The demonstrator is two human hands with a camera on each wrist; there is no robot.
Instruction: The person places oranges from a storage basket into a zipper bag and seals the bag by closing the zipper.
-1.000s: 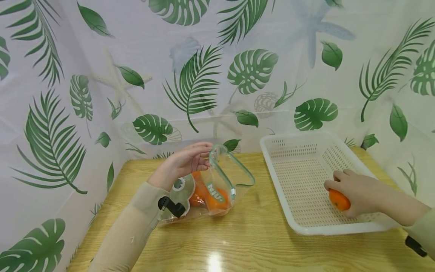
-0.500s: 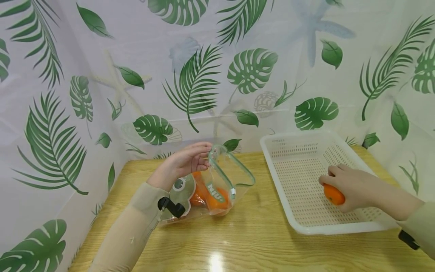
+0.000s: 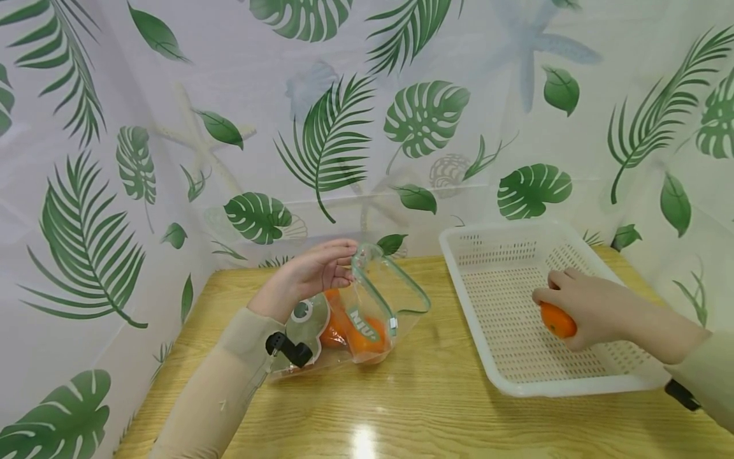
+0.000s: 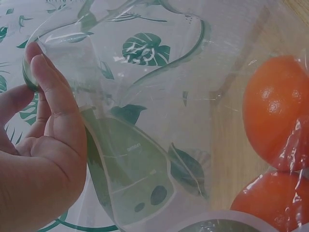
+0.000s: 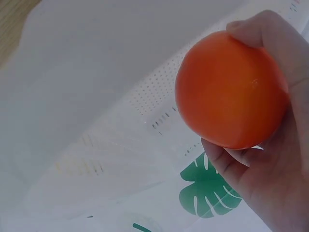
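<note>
My left hand pinches the green-edged rim of a clear zip bag, holding its mouth apart. Thumb and fingers meet on that rim in the left wrist view. Several smooth orange fruits, apparently oranges, lie inside the bag, partly covered by its printed green figure. My right hand grips one more orange over the white plastic basket. From the right wrist view, thumb and fingers wrap the orange from opposite sides.
Both the bag and the basket stand on a wooden table, the basket at the right. A leaf-printed white sheet rises behind the table and along its sides. The basket has a raised rim with slotted walls.
My right hand has shifted slightly left and up with the orange in its grip, still above the basket. The left hand and the bag have stayed put.
</note>
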